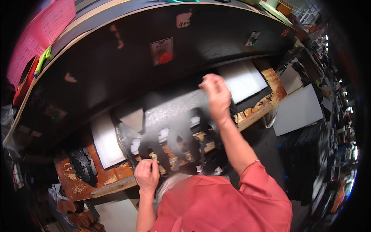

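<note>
Across the middle of the worn wooden bench (116,176), under the dark press head (116,65), a black sheet (174,112) punched through with sole-shaped holes, lifted and blurred at its far right end. Right hand (216,94) raised over the far right corner of that sheet, fingers curled down onto its edge, apparently gripping it; exact pinch lost in blur. Left hand (147,174) at the near edge of the sheet, fingers closed in a loose fist on the near rim of the cut-out strip. White cutting board (106,143) flat on the bench to the left of the sheet, another white board (243,79) far right under the press. Red round button (165,58) on the press face, far centre. Stack of dark cut soles (83,166) on the bench left of the left hand. Pink paper sheets (42,34) pinned far left. Red sleeves at the near edge.
</note>
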Demonstrator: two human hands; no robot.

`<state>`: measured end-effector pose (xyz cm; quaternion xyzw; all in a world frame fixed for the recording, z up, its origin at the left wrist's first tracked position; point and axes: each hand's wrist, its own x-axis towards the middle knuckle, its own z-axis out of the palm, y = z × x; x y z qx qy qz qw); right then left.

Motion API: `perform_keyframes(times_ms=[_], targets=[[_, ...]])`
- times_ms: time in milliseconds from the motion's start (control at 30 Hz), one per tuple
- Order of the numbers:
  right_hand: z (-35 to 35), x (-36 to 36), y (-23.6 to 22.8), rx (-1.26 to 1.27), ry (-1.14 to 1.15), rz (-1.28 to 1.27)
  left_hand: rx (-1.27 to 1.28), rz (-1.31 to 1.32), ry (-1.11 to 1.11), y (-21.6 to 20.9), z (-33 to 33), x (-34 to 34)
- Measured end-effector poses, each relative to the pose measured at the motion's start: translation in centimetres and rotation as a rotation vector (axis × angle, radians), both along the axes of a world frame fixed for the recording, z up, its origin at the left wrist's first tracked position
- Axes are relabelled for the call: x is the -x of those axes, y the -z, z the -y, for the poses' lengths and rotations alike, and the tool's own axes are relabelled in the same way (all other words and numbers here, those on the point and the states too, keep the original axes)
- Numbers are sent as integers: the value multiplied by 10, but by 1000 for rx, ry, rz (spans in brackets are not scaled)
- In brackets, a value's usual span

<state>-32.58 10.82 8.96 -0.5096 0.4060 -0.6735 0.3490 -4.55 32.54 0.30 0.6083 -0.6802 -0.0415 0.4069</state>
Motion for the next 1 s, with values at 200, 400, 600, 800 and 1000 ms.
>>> perform_keyframes(times_ms=[200, 400, 600, 800, 1000], targets=[[115, 197, -30, 236, 555, 83, 18, -8, -84, -4, 2, 11], [97, 252, -12, 72, 338, -193, 32, 23, -125, -6, 2, 14], [-32, 169, 82, -325, 214, -336, -23, 20, -168, -5, 3, 12], [-50, 143, 116, 126, 352, -815, -38, 62, -186, -9, 3, 12], [-52, 148, 118, 110, 306, -851, 35, 177, -113, -11, -5, 22]])
